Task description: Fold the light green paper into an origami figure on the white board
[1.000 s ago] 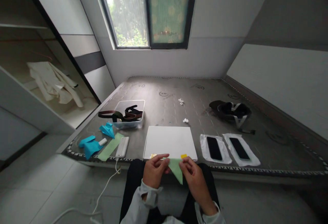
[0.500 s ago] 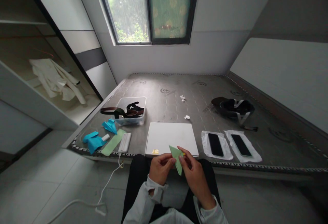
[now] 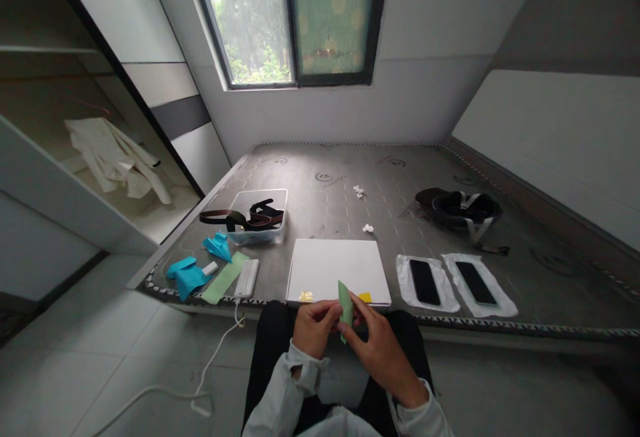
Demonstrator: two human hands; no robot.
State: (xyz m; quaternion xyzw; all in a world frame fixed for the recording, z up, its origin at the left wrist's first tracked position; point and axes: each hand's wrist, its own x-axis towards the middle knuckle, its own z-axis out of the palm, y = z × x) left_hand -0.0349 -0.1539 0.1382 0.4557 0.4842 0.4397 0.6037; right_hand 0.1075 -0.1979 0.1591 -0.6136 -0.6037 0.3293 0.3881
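Observation:
A folded piece of green paper [image 3: 345, 305] stands nearly upright between my hands, over my lap. My left hand [image 3: 315, 329] pinches its left side between thumb and fingers. My right hand [image 3: 375, 340] grips it from the right, the thumb at its lower part and the fingers behind it. Just beyond my hands lies a flat white box [image 3: 337, 267], with yellow patches along its near edge. Left of the box are a white power strip [image 3: 247, 279], a green paper strip [image 3: 225, 280] and blue folded paper pieces [image 3: 190, 280].
A clear plastic bin [image 3: 257, 237] with dark belts stands at the left. Two phones [image 3: 425, 282] lie on white wrappers to the right, and a dark cap [image 3: 457, 209] sits behind them. Crumpled white scraps [image 3: 368, 228] dot the mattress [image 3: 330, 207]. A cord [image 3: 215, 353] hangs to the floor.
The green paper has turned from a wide pointed face to a narrow upright shape. My right hand's fingers have shifted, uncovering more of a yellow patch on the box.

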